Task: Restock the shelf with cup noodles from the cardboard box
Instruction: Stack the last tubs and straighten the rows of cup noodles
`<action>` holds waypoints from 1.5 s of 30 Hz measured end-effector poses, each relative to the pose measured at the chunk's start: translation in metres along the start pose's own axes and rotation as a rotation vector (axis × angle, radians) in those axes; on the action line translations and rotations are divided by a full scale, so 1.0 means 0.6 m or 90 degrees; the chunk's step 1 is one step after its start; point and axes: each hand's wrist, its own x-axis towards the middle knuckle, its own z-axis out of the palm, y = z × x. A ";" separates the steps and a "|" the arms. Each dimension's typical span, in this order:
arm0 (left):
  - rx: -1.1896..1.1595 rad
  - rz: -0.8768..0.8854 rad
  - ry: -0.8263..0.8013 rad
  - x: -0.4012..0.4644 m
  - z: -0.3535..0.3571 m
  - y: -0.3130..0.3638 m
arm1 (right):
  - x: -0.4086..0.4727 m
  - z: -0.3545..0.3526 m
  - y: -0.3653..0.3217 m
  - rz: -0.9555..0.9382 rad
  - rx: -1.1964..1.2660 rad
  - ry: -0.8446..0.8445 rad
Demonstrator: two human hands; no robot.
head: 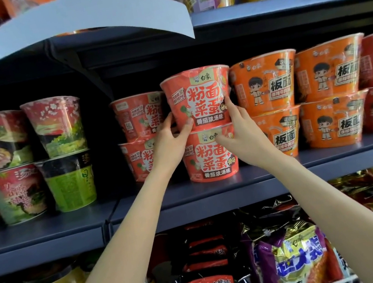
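A red cup of noodles [198, 94] stands on top of a second red cup [210, 155] at the front of the dark shelf [215, 195]. My left hand [170, 141] grips the upper cup's lower left side, thumb on its front. On its lower right side my right hand [244, 133] holds it with curled fingers, the palm in front of the lower cup's rim. Two more red cups [140, 117] are stacked behind and to the left. The cardboard box is not in view.
Orange cups [267, 82] stacked in two layers stand right against the red stack. Red-and-green cups [55, 127] fill the shelf's left part, with a dark gap between. A white shelf tag [84, 22] hangs from the shelf above. Noodle bags [295, 254] fill the shelf below.
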 end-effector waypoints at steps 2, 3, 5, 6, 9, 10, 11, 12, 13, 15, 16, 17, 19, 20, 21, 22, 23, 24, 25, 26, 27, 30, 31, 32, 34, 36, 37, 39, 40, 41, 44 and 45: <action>0.007 -0.002 0.006 0.001 0.002 -0.001 | 0.001 0.001 0.004 0.005 0.007 0.000; 0.005 -0.002 0.003 0.000 0.003 0.002 | 0.002 0.000 0.005 0.016 0.016 0.006; 0.001 -0.002 0.013 0.004 -0.007 -0.006 | 0.003 0.016 -0.007 0.003 0.024 0.058; 0.011 0.001 0.012 0.007 -0.018 -0.012 | 0.002 0.028 -0.020 -0.031 0.014 0.114; 0.036 0.022 0.035 -0.002 -0.053 -0.010 | -0.030 0.036 -0.046 -0.207 -0.050 0.245; 0.056 0.046 0.056 -0.003 -0.074 -0.018 | -0.041 0.041 -0.057 -0.258 -0.050 0.234; 0.108 0.079 0.080 -0.001 -0.098 -0.030 | -0.048 0.051 -0.068 -0.297 -0.048 0.205; 0.194 0.116 0.104 0.005 -0.126 -0.046 | -0.048 0.066 -0.079 -0.329 -0.055 0.179; 0.293 0.151 0.118 0.014 -0.152 -0.064 | -0.042 0.083 -0.092 -0.353 -0.076 0.159; 0.465 0.199 0.100 0.037 -0.184 -0.094 | -0.023 0.119 -0.110 -0.370 -0.144 0.118; 0.529 0.214 0.069 0.048 -0.190 -0.106 | -0.013 0.136 -0.116 -0.359 -0.179 0.095; 0.584 0.233 0.037 0.057 -0.189 -0.114 | -0.003 0.151 -0.119 -0.341 -0.212 0.073; 0.640 0.273 -0.010 0.069 -0.178 -0.128 | 0.014 0.176 -0.115 -0.305 -0.269 0.047; 0.639 0.286 -0.018 0.072 -0.172 -0.134 | 0.021 0.187 -0.113 -0.278 -0.281 0.029; 0.629 0.297 -0.019 0.075 -0.167 -0.141 | 0.028 0.197 -0.111 -0.251 -0.284 0.004; 0.614 0.311 -0.014 0.078 -0.165 -0.144 | 0.035 0.205 -0.109 -0.229 -0.284 -0.023; 0.597 0.320 -0.008 0.080 -0.165 -0.145 | 0.041 0.212 -0.110 -0.213 -0.287 -0.050; 0.578 0.323 -0.004 0.081 -0.169 -0.144 | 0.047 0.218 -0.110 -0.206 -0.295 -0.064; 0.558 0.320 0.001 0.082 -0.174 -0.142 | 0.052 0.222 -0.112 -0.200 -0.308 -0.076; 0.542 0.313 0.008 0.081 -0.181 -0.141 | 0.057 0.225 -0.113 -0.190 -0.312 -0.082; 0.527 0.305 0.018 0.076 -0.189 -0.139 | 0.059 0.227 -0.114 -0.175 -0.302 -0.086; 0.450 0.286 0.037 0.050 -0.222 -0.138 | 0.050 0.223 -0.115 -0.125 -0.229 -0.079; 0.410 0.273 0.032 0.040 -0.237 -0.139 | 0.041 0.218 -0.116 -0.117 -0.200 -0.073; 0.367 0.252 0.022 0.030 -0.252 -0.140 | 0.032 0.214 -0.116 -0.110 -0.172 -0.066; 0.290 0.203 -0.006 0.013 -0.280 -0.142 | 0.014 0.204 -0.119 -0.086 -0.117 -0.057; 0.232 0.176 -0.025 0.000 -0.296 -0.137 | 0.004 0.198 -0.121 -0.025 -0.052 -0.081; 0.218 0.166 -0.028 -0.006 -0.298 -0.134 | 0.004 0.196 -0.122 0.018 -0.007 -0.107; 0.256 0.154 -0.002 -0.017 -0.295 -0.127 | 0.007 0.194 -0.125 0.098 0.117 -0.170; 0.298 0.151 0.023 -0.024 -0.290 -0.125 | 0.007 0.195 -0.128 0.125 0.177 -0.199; 0.332 0.145 0.043 -0.031 -0.284 -0.122 | 0.007 0.196 -0.129 0.140 0.218 -0.214; 0.302 0.071 0.041 -0.054 -0.259 -0.120 | 0.004 0.196 -0.130 0.149 0.249 -0.220; 0.266 0.045 0.039 -0.056 -0.252 -0.122 | 0.002 0.195 -0.130 0.147 0.249 -0.222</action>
